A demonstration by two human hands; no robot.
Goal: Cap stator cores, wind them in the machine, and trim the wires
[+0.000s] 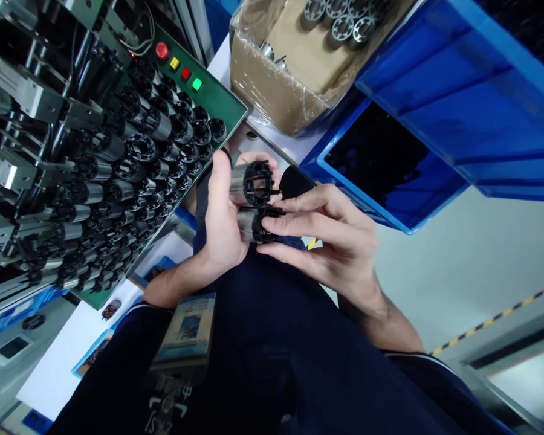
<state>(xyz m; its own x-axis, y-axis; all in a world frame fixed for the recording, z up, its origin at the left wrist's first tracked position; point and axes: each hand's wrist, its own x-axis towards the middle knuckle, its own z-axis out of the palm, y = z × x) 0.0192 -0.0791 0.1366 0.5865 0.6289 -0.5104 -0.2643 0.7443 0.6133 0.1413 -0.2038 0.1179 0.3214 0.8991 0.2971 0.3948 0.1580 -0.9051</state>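
Note:
My left hand [222, 223] is wrapped around two motor stators, held side by side in front of my body. The upper stator [239, 183] is a steel cylinder with a black plastic end piece facing right. Just below it, the lower stator [245, 225] has a similar black end cap [259, 226]. The fingertips of my right hand [326, 232] are closed on that lower cap from the right. My left palm and fingers partly hide both steel bodies.
Many similar stators [140, 147] crowd a green machine table [229, 106] at left, near coloured buttons [185, 74]. A plastic-lined carton [272, 87] at the top contains slotted steel cores [343, 28]. Blue bins [412, 229] stand at right, one holding dark parts.

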